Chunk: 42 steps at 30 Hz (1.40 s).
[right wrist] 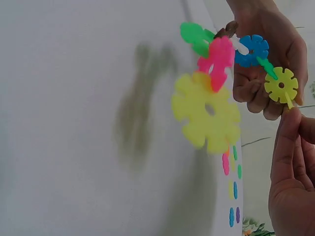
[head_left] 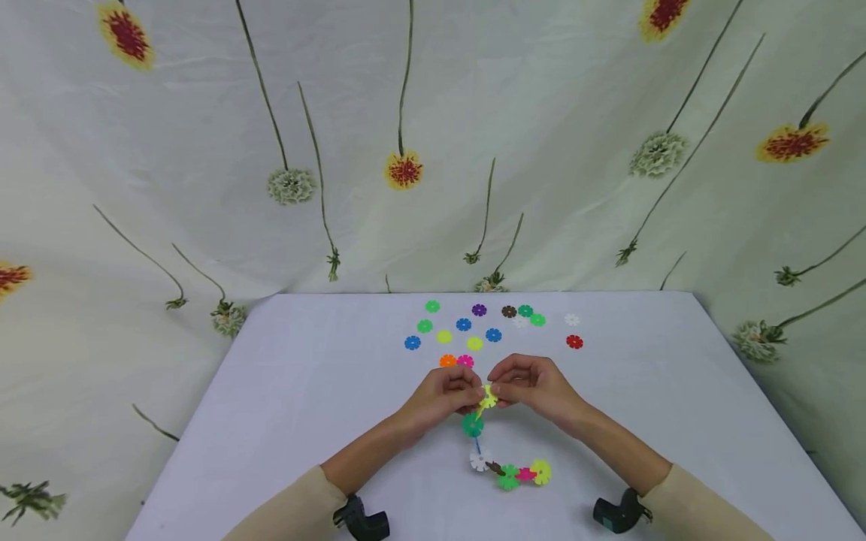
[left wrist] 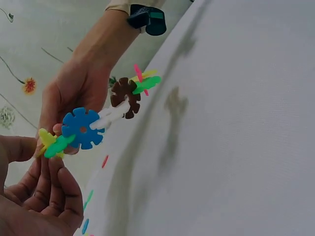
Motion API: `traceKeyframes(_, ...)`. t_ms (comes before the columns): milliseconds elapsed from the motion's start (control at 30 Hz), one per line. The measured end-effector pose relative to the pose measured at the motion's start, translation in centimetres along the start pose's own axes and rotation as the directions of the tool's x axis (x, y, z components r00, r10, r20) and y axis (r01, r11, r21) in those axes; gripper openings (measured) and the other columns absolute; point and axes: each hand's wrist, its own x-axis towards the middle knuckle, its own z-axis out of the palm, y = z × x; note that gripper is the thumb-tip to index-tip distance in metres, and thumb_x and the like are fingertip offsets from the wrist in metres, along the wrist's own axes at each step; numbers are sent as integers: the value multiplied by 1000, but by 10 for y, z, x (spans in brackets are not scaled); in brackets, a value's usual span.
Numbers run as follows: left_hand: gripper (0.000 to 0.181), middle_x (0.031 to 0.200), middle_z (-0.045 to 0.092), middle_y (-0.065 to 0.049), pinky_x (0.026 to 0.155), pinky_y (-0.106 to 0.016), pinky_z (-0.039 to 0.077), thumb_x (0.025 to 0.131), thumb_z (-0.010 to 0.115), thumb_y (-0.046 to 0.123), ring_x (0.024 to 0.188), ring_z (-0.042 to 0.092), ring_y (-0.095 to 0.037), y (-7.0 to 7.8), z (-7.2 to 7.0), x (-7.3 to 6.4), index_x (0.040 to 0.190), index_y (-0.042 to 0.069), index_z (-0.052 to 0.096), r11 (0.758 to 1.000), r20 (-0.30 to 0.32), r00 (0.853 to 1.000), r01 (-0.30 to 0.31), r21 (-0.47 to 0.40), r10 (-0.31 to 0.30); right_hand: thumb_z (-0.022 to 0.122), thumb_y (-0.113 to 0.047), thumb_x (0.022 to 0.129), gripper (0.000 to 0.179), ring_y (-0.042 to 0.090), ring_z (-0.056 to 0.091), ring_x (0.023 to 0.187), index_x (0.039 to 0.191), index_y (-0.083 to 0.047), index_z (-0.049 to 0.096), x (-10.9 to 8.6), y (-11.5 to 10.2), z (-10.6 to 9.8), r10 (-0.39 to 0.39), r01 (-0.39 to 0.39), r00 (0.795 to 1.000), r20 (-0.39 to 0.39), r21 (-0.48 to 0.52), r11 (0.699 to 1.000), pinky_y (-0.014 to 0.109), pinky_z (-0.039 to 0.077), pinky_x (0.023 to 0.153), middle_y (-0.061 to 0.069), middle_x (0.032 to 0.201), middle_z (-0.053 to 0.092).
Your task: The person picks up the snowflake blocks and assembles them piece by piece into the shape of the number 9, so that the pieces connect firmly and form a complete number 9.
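Observation:
A chain of notched plastic flower discs hangs from both hands over the white table. My left hand (head_left: 446, 391) pinches the upper end of the chain at a yellow disc (right wrist: 281, 85). Facing it, my right hand (head_left: 534, 385) pinches a second yellow disc (head_left: 489, 396) joined to the first, seen edge-on in the right wrist view. Below these follow a green disc (head_left: 473, 424), a blue disc (left wrist: 82, 129), a white disc (head_left: 479, 460), a brown disc (left wrist: 125, 97), another green disc (head_left: 509, 477), a pink disc (right wrist: 217, 61) and a yellow end disc (head_left: 541, 472).
Loose discs lie beyond the hands on the white table (head_left: 304, 376), among them an orange disc (head_left: 448, 361), a purple disc (head_left: 479, 309) and a red disc (head_left: 574, 342). A flower-printed cloth (head_left: 352, 113) hangs behind the table. Each wrist wears a black camera.

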Motion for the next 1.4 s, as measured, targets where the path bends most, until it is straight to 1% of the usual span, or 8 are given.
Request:
traceKeyframes(200, 23, 96, 72, -4, 83, -21, 60, 104, 69, 17, 84, 68, -12, 0, 2, 2, 114, -3, 67, 1000, 5, 1000, 6, 0, -6, 72, -14, 103, 34, 23, 79, 87, 126, 10, 65, 0, 1, 4, -1, 1, 1000, 12, 32, 999, 33, 67, 86, 10, 104, 76)
traceKeyframes(400, 24, 94, 72, -3, 82, -20, 61, 103, 69, 17, 83, 68, -11, -2, -1, 4, 114, -4, 67, 1000, 8, 1000, 13, 2, -13, 72, -15, 103, 34, 28, 79, 93, 127, 8, 64, 0, -2, 2, 17, -17, 999, 33, 14, 1000, 31, 66, 87, 15, 109, 77)
traceKeyframes(567, 25, 95, 73, -2, 83, -20, 61, 103, 69, 19, 85, 69, -12, -4, -5, 5, 115, -3, 68, 999, -6, 999, 46, -3, -46, 72, -19, 104, 37, 37, 76, 97, 129, 7, 65, -1, 1, -11, 43, -40, 998, 36, -68, 997, 30, 65, 86, 27, 117, 74)
traceKeyframes(833, 26, 94, 73, -1, 83, -20, 60, 103, 71, 20, 86, 69, -12, -9, -11, 4, 115, -2, 69, 996, -13, 997, 81, -24, -81, 76, -18, 100, 34, 27, 73, 92, 126, 4, 68, -2, 18, -47, 86, -105, 990, -113, -174, 979, 27, 62, 79, 24, 116, 75)
traceKeyframes(1033, 26, 94, 73, 0, 83, -19, 60, 103, 71, 20, 86, 69, -12, -13, -13, 2, 115, -2, 68, 996, -7, 997, 78, -39, -78, 78, -18, 99, 32, 20, 72, 88, 124, 0, 70, -1, 32, -76, 72, -142, 961, -268, -251, 958, 25, 60, 76, 19, 112, 76)
traceKeyframes(1133, 26, 94, 73, 0, 83, -19, 60, 103, 71, 21, 86, 69, -12, -13, -13, 1, 115, -2, 68, 996, -3, 996, 84, -42, -84, 78, -17, 99, 26, 16, 68, 89, 120, -3, 72, 0, 38, -88, 10, -149, 934, -356, -363, 920, 23, 57, 75, 16, 109, 75)
traceKeyframes(1267, 26, 93, 73, 0, 82, -19, 59, 102, 71, 21, 85, 69, -12, -13, -14, 0, 115, -2, 68, 995, -2, 996, 87, -43, -87, 78, -17, 98, 18, 16, 60, 84, 111, -7, 73, 2, 42, -99, -93, -185, 889, -449, -537, 823, 23, 49, 73, 11, 101, 73)
traceKeyframes(1400, 25, 91, 72, 1, 81, -19, 59, 102, 71, 19, 84, 67, -12, -13, -14, 0, 113, -3, 68, 995, -5, 996, 84, -50, -84, 77, -18, 97, 19, 25, 59, 89, 110, -5, 72, 5, 42, -106, -144, -230, 863, -484, -632, 740, 31, 44, 76, 13, 100, 71)
